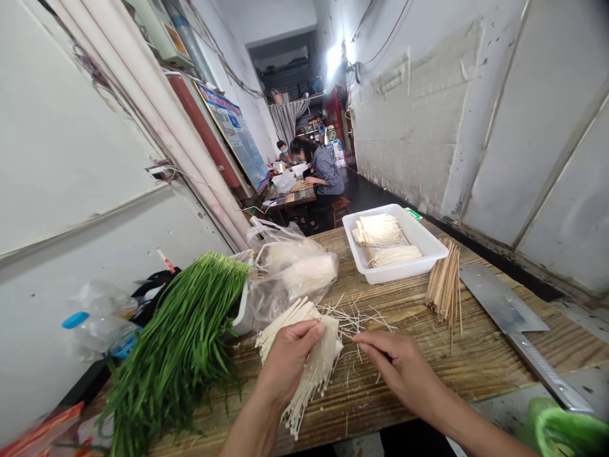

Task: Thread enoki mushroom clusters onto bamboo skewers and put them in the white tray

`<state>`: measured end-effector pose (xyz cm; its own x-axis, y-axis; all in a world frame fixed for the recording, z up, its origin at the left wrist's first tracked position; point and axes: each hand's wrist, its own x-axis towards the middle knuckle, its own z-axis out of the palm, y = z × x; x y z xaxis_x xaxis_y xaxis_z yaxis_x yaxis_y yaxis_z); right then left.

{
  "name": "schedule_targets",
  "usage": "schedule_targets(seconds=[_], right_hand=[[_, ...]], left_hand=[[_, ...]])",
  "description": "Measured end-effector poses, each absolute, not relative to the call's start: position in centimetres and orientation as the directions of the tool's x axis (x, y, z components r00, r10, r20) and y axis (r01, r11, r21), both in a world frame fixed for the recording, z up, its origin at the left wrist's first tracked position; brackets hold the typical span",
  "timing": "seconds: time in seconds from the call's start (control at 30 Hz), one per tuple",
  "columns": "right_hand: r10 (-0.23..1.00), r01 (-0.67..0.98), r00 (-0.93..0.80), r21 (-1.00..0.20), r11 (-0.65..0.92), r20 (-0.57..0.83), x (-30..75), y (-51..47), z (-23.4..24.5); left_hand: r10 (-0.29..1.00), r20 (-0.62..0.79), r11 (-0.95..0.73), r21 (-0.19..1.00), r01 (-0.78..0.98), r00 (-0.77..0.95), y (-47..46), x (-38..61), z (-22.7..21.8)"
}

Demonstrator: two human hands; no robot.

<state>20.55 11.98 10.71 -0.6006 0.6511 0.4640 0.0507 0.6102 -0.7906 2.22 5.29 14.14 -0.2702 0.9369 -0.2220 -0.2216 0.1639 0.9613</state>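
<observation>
My left hand [291, 357] is closed on a flat bunch of enoki mushrooms [311, 374], thumb on top, with the small caps hanging toward me. More enoki [288, 320] lies just behind that hand on the wooden table. To the right, my right hand [397, 360] pinches the end of a thin bamboo skewer [348, 336], which points left at the bunch; its far end is hard to make out. Loose enoki strands [354, 314] are scattered between and beyond the hands.
A white tray [404, 273] holds flat enoki portions. Right of it lie a bundle of bamboo skewers [442, 279] and a cleaver [504, 301]. Plastic bags [290, 273] and a heap of green chives [185, 343] stand left. Two people [326, 168] sit at a far table.
</observation>
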Motion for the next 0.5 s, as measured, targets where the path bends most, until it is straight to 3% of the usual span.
schedule_targets(seconds=[0.33, 0.43, 0.5], right_hand=[[0.707, 0.129, -0.583, -0.814, 0.566, 0.399, 21.7, 12.0, 9.4], [0.769, 0.175, -0.550, -0.854, 0.489, 0.327, 23.1, 12.3, 8.4], [0.824, 0.199, -0.492, -0.885, 0.420, 0.280, 24.3, 12.6, 7.6]], left_hand=[[0.944, -0.210, 0.188, 0.976, -0.107, -0.256, 5.8, 5.6, 11.4], [0.915, -0.177, 0.175, 0.984, -0.039, -0.363, 5.6, 5.4, 11.0], [0.853, -0.015, 0.103, 0.985, 0.140, -0.522, 5.2, 4.1, 10.7]])
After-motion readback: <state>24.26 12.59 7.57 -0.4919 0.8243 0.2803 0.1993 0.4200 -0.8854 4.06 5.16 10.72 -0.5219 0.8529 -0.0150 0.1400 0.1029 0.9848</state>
